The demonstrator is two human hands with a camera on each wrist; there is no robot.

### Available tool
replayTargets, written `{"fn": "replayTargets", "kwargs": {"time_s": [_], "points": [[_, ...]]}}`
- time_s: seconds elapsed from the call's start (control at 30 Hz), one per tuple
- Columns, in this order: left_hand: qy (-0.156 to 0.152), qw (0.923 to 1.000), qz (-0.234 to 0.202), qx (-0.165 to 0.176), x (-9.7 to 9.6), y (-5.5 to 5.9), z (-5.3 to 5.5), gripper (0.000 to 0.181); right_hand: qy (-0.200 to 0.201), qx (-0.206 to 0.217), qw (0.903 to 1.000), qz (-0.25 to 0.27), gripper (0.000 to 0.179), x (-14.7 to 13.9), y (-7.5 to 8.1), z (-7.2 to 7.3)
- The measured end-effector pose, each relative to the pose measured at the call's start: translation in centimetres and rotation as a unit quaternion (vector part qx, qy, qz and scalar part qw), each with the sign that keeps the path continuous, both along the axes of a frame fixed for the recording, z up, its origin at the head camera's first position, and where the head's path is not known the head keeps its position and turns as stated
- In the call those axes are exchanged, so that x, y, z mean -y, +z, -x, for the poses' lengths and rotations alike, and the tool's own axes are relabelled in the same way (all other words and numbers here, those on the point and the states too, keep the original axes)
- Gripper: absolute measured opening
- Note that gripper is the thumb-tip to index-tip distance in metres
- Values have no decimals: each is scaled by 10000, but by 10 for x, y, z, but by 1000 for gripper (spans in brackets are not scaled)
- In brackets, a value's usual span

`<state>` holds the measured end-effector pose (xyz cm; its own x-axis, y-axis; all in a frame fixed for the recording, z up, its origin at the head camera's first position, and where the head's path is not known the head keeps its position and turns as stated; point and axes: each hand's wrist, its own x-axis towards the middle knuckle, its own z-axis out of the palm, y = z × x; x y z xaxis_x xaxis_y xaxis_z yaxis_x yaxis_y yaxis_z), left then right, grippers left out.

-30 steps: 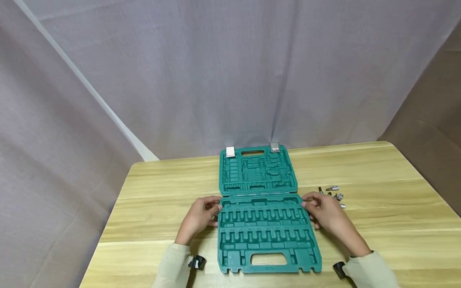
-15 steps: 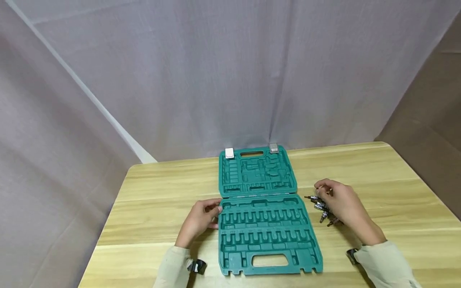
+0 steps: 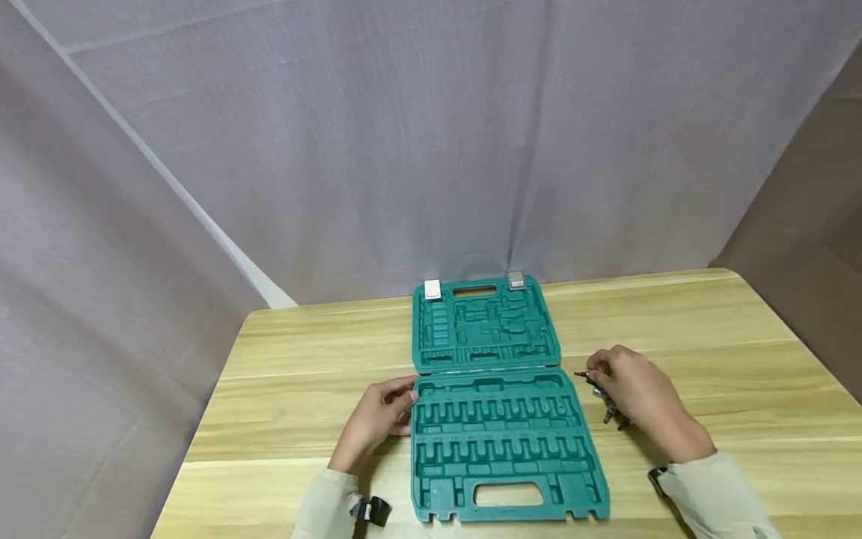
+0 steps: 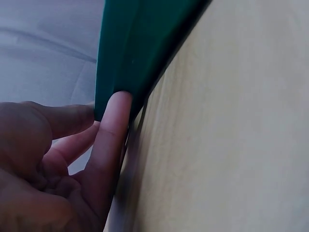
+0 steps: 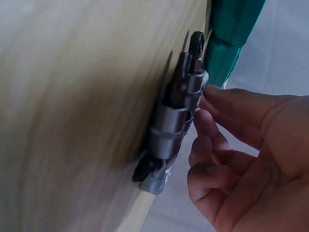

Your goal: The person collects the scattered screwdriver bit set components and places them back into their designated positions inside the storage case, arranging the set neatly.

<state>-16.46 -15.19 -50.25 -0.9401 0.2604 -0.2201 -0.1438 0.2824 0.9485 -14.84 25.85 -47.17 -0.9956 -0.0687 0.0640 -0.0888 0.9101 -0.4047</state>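
Observation:
A green tool case (image 3: 509, 513) lies unfolded on the table, its moulded slots bare. My left hand (image 3: 373, 419) grips the left edge of the case near the hinge, thumb on the rim. In the left wrist view a finger (image 4: 112, 123) lies along the green side wall. To the right of the case, my right hand (image 3: 640, 389) is low over a small heap of bit sockets (image 5: 169, 123), metal with dark tips. Thumb and forefinger pinch one bit socket (image 3: 582, 373) at the heap's left end, its dark tip sticking out. The hand hides part of the heap.
The wooden table (image 3: 316, 352) reaches back to a grey cloth curtain (image 3: 377, 150). Two metal latches (image 3: 432, 290) stand on the lid's far edge. A brown panel (image 3: 808, 217) borders the right side.
My right hand has left the right edge of the case and moved right to the bit sockets, then down onto them. The left hand stays on the case.

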Motion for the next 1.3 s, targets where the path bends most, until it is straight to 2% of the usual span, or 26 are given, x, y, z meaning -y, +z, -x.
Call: {"fn": "replayTargets", "kwargs": {"time_s": [0.37,0.47,0.57,0.7,0.83,0.9,1.0,1.17,1.3], "points": [[17,10000,49,-56,1,-3,-9,43,176,-361,9978,-519,11,-1,-7,-4],[23,9999,93,-42,2,-4,-8,42,160,-316,9975,-612,10,-2,-8,-4],[14,9999,123,-43,2,-6,-7,41,151,-232,9985,-476,8,-3,-9,-3],[-19,10000,81,-42,2,-7,-7,42,67,-266,9994,200,8,-5,-11,-2],[-3,10000,34,-24,2,-6,-7,42,-125,-713,9919,1043,9,-5,-13,-3],[0,10000,30,-22,2,-6,-8,42,-239,-953,9855,1382,10,-5,-12,-4],[-3,10000,35,-29,2,-5,-7,42,-417,-1002,9751,1935,16,-5,-8,-7],[-4,9998,120,-162,0,-4,-2,41,-680,-679,9481,3030,29,-2,0,-10],[16,9997,138,-188,0,-5,1,41,-588,-386,9304,3597,30,2,6,-10]]}}
